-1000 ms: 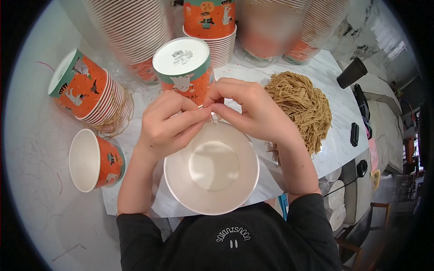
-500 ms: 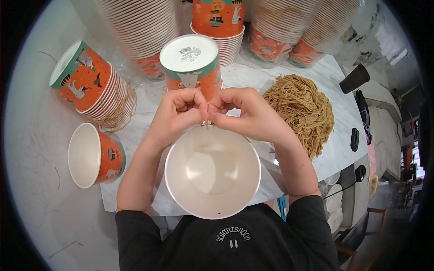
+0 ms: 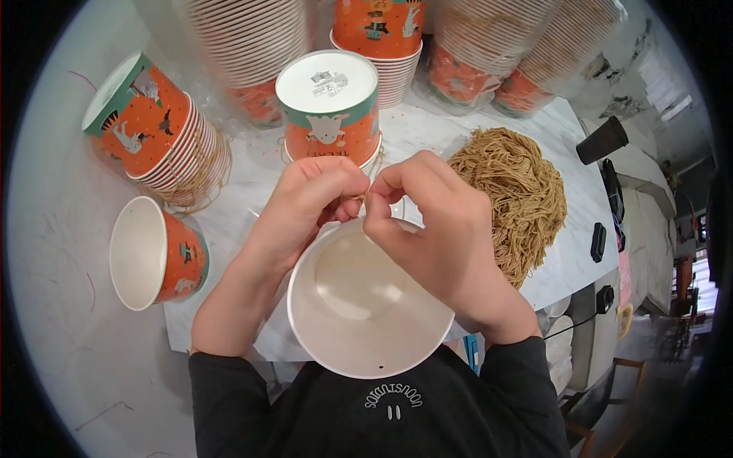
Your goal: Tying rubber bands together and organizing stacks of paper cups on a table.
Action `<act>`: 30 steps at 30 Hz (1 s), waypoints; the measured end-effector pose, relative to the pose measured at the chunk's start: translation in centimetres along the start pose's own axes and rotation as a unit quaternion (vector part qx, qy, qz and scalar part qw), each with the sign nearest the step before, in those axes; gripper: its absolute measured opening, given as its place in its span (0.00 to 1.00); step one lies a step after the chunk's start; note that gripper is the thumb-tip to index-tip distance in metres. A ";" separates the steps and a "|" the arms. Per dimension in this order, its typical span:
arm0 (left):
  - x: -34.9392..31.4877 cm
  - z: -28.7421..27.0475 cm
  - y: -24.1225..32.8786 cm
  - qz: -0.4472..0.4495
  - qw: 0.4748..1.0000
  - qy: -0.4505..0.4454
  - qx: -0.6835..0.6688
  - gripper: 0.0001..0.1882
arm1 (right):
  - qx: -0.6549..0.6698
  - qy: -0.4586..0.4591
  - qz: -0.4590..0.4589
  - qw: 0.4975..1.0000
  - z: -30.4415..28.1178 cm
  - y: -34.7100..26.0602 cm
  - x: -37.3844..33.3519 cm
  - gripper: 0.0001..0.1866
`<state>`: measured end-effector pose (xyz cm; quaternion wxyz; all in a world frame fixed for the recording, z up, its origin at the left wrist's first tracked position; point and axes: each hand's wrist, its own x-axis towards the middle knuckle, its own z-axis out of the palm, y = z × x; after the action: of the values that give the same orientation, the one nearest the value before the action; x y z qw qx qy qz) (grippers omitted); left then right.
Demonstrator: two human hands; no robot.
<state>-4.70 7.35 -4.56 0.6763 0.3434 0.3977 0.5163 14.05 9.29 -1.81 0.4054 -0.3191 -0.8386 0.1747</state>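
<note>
A paper bucket (image 3: 366, 336), white inside, stands open side up in front of my chest. Its near rim has a small dark hole. At its far rim my left hand (image 3: 317, 198) is closed, thumb and fingers pinching a short bit of tan cord (image 3: 363, 197). My right hand (image 3: 431, 221) pinches beside it, fingertips almost touching the left ones, at the same cord. Most of the cord is hidden by the fingers. Right of my right hand lies a big heap of tan cords (image 3: 515, 202).
An orange-and-green bucket stack (image 3: 328, 114) stands upside down beyond my hands. Another stack (image 3: 153, 122), draped with cords, leans at the left above a single bucket (image 3: 164, 256). Tall wrapped stacks (image 3: 248, 46) line the back. A dark cup (image 3: 603, 140) is at the far right.
Both hands have shifted slightly right and nearer. My right hand has turned, its back now showing more and covering part of the bucket's rim. The bucket has moved a little right.
</note>
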 end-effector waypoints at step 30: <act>0.1 -0.8 1.0 0.002 0.998 -0.015 0.054 0.10 | 0.190 0.000 0.047 0.981 0.7 2.8 1.0 0.05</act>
<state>-5.81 7.67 -4.08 0.6612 0.3880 0.4143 0.4905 14.16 12.00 -3.18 0.4499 -0.2752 -0.7741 0.3501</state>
